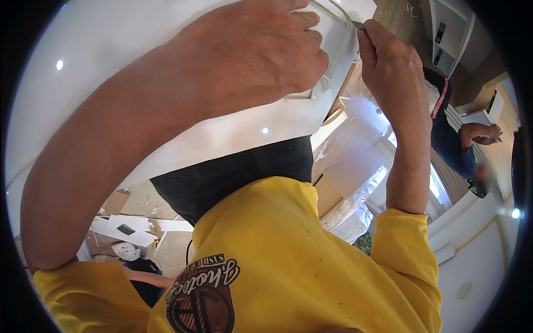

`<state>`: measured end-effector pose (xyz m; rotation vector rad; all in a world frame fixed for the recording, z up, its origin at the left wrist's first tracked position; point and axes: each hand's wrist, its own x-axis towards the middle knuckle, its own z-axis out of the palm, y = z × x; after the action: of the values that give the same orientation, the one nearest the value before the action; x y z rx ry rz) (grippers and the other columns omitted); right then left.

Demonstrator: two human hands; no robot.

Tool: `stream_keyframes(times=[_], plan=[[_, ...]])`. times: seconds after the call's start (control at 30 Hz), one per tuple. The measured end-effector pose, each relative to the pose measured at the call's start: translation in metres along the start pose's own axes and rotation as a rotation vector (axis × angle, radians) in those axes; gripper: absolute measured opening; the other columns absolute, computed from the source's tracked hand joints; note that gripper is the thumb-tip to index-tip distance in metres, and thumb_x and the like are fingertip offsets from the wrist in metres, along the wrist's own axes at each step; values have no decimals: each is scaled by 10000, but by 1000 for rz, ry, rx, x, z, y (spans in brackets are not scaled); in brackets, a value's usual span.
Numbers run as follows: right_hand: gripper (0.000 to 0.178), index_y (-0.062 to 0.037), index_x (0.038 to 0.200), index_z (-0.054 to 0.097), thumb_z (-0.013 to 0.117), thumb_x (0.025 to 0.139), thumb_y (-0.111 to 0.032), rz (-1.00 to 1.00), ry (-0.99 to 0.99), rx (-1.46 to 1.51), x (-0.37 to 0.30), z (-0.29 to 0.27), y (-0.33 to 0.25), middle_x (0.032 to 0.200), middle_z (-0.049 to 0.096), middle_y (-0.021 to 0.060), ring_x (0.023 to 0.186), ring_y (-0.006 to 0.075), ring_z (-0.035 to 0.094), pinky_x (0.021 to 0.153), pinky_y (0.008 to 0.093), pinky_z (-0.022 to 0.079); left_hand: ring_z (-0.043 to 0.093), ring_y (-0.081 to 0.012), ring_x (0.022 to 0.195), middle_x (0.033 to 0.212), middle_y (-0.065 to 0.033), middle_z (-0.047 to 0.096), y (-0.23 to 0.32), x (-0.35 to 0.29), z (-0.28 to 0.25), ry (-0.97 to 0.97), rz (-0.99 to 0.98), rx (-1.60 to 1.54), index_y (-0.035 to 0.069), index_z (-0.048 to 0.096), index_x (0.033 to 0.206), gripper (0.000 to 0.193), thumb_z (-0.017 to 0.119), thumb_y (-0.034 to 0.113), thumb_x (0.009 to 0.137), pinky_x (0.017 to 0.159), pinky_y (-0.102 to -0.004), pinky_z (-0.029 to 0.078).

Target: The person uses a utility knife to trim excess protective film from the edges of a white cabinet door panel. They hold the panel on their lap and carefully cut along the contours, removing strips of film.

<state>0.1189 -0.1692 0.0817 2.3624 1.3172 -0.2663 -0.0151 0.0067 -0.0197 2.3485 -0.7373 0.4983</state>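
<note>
A large glossy white panel [222, 136] lies in front of my waist. My left hand [266, 50] rests on it near its right edge, fingers curled under and closed; whatever they may hold is hidden. Beside those knuckles, a thin, pale, see-through strip [340, 62] runs along the panel's edge. My right hand [391, 64] is raised just past that edge, closed with thumb and forefinger pinching a small, thin dark blade [359, 25]. The blade's tip points toward the strip; whether they touch is unclear. Most of its handle is hidden in my grip.
At the right, a person in dark clothes [452, 133] stands near white shelving [447, 33]. Another person's arm [147, 277] shows at lower left, near white board pieces [130, 230] and cardboard [115, 202]. Plastic-wrapped panels [355, 194] are behind my right side.
</note>
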Motion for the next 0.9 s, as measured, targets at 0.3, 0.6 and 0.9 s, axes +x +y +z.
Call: stream_keyframes(times=[0.3, 0.6, 0.9], plan=[[192, -4, 915, 640, 581, 1022, -151, 33, -84, 30, 5, -4, 1, 826, 680, 231, 811, 432, 686, 826, 516, 544, 646, -291, 1138, 1039, -161, 704, -2, 5, -6, -58, 5, 10, 9, 697, 975, 191, 598, 167, 934, 1098, -432, 456], [178, 9, 886, 612, 575, 1005, -118, 12, -109, 86, 2, -2, -2, 797, 654, 239, 798, 442, 666, 779, 501, 544, 652, -286, 1100, 1017, -154, 708, 4, 3, -7, -71, -3, -2, 13, 703, 977, 191, 604, 167, 924, 1090, -426, 454], [204, 6, 961, 643, 578, 1035, -172, 71, -83, 276, -14, -10, 10, 780, 723, 154, 717, 288, 726, 711, 387, 551, 671, -292, 1089, 992, -158, 713, 7, 2, -5, -28, -12, -11, 18, 704, 949, 179, 616, 168, 905, 1076, -436, 468]])
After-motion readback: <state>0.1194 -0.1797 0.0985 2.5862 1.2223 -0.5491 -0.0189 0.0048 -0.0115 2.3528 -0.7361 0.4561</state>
